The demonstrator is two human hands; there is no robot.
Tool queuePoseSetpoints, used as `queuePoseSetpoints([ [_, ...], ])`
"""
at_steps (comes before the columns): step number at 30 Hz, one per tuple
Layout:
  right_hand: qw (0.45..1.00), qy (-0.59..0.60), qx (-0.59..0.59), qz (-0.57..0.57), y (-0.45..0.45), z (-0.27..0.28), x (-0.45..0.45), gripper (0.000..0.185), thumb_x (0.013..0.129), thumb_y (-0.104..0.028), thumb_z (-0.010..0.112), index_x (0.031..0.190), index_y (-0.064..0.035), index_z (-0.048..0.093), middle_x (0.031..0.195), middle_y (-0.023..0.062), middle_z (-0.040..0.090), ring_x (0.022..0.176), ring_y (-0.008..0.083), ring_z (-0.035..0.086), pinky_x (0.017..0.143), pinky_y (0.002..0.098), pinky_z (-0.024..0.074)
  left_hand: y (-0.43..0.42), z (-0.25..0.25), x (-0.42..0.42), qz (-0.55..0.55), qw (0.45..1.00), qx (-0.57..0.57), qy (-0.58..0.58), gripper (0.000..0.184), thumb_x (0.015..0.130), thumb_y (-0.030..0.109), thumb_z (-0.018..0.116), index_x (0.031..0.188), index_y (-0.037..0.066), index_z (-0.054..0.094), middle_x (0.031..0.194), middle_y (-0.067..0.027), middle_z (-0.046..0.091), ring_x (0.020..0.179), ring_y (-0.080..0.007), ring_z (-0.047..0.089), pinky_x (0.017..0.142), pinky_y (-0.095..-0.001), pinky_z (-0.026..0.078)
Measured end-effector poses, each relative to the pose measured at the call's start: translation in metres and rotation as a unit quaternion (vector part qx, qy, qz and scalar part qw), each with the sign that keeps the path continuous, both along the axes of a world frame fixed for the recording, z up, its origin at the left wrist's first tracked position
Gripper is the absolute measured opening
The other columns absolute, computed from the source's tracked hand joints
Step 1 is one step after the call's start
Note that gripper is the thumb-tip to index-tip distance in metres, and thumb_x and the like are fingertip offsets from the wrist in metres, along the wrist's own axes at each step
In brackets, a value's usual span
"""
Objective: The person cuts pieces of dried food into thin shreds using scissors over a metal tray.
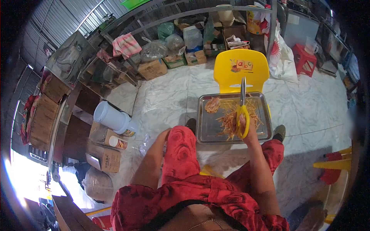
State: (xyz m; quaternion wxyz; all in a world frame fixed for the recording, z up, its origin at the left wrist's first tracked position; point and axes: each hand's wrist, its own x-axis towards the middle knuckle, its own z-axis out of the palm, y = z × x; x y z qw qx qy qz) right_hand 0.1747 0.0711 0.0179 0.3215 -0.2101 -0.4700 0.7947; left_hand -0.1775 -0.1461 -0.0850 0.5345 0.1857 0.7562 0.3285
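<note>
From where I stand, the right hand (249, 128) is closed around the yellow scissors (243, 101), which are above the thin strips (229, 124) in the metal tray (206, 125), while the left hand (164, 136), partly hidden beside the knee (180, 139), shows me no clear grip.

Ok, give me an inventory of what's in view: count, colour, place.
Scissors: one, yellow handles, right hand
Tray: one, silver, front of chair backrest
Thin strips: many, orange-yellow, on tray
Clump: one, orange-brown, tray's far left
Chair: one, yellow, beyond tray
Cardboard boxes: several, brown, left and back
Plastic bags: several, clear and green, back
Cloth: one, pink, back left
Pale buckets: count unclear, left
Sack: one, white, back right
Stool: one, red, back right
Jug: one, clear, on stool
Other clutter: uncountable, mixed, edges
Shoes: two, dark, flanking tray
Left hand: one, partly hidden, left knee
</note>
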Motion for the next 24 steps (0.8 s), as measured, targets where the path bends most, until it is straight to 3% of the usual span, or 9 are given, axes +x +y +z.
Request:
queuePoseSetpoints([
  [1, 1.000, 0.011, -0.005, 0.000, -0.002, 0.004, 0.000, 0.025, 0.084, -0.028, 0.055, 0.093, -0.0045, 0.053, 0.070, 0.0009, 0.051, 0.059, 0.0105, 0.051, 0.051, 0.0247, 0.0431, -0.002, -0.001, 0.002, 0.001, 1.000, -0.001, 0.001, 0.025, 0.080, 0.028, 0.058, 0.082, 0.003, 0.061, 0.077, -0.0054, 0.060, 0.067, -0.0156, 0.056, 0.062, -0.0333, 0.047],
  [5, 1.000, 0.003, 0.014, 0.021, 0.000, 0.001, 0.001, 0.024, 0.084, -0.027, 0.055, 0.093, -0.0048, 0.052, 0.070, 0.0005, 0.050, 0.059, 0.0105, 0.051, 0.050, 0.0256, 0.0456, -0.001, -0.007, 0.003, 0.001, 1.000, -0.002, 0.001, 0.025, 0.080, 0.028, 0.058, 0.082, 0.003, 0.061, 0.077, -0.0052, 0.060, 0.067, -0.0156, 0.056, 0.062, -0.0332, 0.047],
  [7, 0.998, 0.012, -0.029, 0.049, 0.000, 0.003, -0.001, 0.022, 0.084, -0.025, 0.056, 0.093, -0.0053, 0.052, 0.070, 0.0001, 0.050, 0.059, 0.0102, 0.051, 0.050, 0.0258, 0.0477, -0.003, -0.012, 0.002, 0.004, 1.000, 0.000, -0.003, 0.025, 0.080, 0.028, 0.058, 0.083, 0.003, 0.061, 0.077, -0.0051, 0.060, 0.067, -0.0156, 0.057, 0.062, -0.0332, 0.047],
  [11, 0.999, 0.018, -0.013, 0.022, -0.003, 0.009, -0.002, 0.021, 0.084, -0.024, 0.057, 0.092, -0.0053, 0.052, 0.071, 0.0000, 0.050, 0.058, 0.0098, 0.051, 0.050, 0.0252, 0.0487, -0.018, -0.020, -0.012, 0.036, 0.998, 0.025, -0.046, 0.025, 0.080, 0.027, 0.059, 0.083, 0.003, 0.061, 0.077, -0.0050, 0.060, 0.067, -0.0156, 0.057, 0.062, -0.0331, 0.047],
  [14, 0.999, -0.006, -0.053, 0.010, -0.001, 0.001, -0.002, 0.021, 0.084, -0.024, 0.057, 0.092, -0.0050, 0.053, 0.071, 0.0001, 0.051, 0.057, 0.0103, 0.051, 0.049, 0.0255, 0.0472, -0.027, -0.003, -0.023, 0.099, 0.985, 0.097, -0.102, 0.024, 0.079, 0.027, 0.058, 0.085, 0.003, 0.061, 0.076, -0.0050, 0.060, 0.067, -0.0155, 0.057, 0.061, -0.0324, 0.047],
  [16, 1.000, 0.003, 0.011, -0.005, 0.004, -0.013, -0.007, 0.023, 0.084, -0.026, 0.057, 0.093, -0.0045, 0.052, 0.071, 0.0012, 0.052, 0.057, 0.0114, 0.052, 0.047, 0.0259, 0.0453, -0.028, 0.015, -0.026, 0.157, 0.957, 0.198, -0.139, 0.024, 0.079, 0.026, 0.058, 0.090, 0.005, 0.060, 0.075, -0.0055, 0.060, 0.064, -0.0153, 0.056, 0.058, -0.0305, 0.045],
  [17, 1.000, 0.002, 0.007, -0.002, 0.002, -0.012, -0.007, 0.023, 0.084, -0.026, 0.057, 0.093, -0.0045, 0.052, 0.071, 0.0012, 0.052, 0.057, 0.0114, 0.052, 0.047, 0.0259, 0.0453, -0.027, 0.023, -0.024, 0.161, 0.958, 0.194, -0.139, 0.024, 0.079, 0.026, 0.058, 0.090, 0.005, 0.060, 0.075, -0.0055, 0.060, 0.064, -0.0153, 0.056, 0.058, -0.0305, 0.045],
  [20, 0.999, -0.002, -0.013, 0.030, 0.001, 0.000, -0.006, 0.028, 0.084, -0.030, 0.055, 0.091, -0.0040, 0.051, 0.068, 0.0027, 0.051, 0.054, 0.0122, 0.051, 0.047, 0.0251, 0.0430, 0.001, 0.052, 0.017, 0.048, 0.995, -0.070, 0.056, 0.030, 0.083, 0.028, 0.054, 0.097, 0.002, 0.060, 0.085, -0.0049, 0.060, 0.070, -0.0136, 0.055, 0.061, -0.0245, 0.045],
  [24, 0.999, -0.030, 0.021, 0.007, -0.003, 0.007, -0.004, 0.029, 0.085, -0.032, 0.053, 0.090, -0.0037, 0.051, 0.068, 0.0029, 0.052, 0.051, 0.0124, 0.050, 0.046, 0.0250, 0.0426, 0.005, 0.001, 0.016, -0.018, 0.996, -0.026, 0.082, 0.033, 0.082, 0.033, 0.054, 0.098, 0.004, 0.059, 0.084, -0.0049, 0.060, 0.071, -0.0153, 0.054, 0.062, -0.0281, 0.044],
])
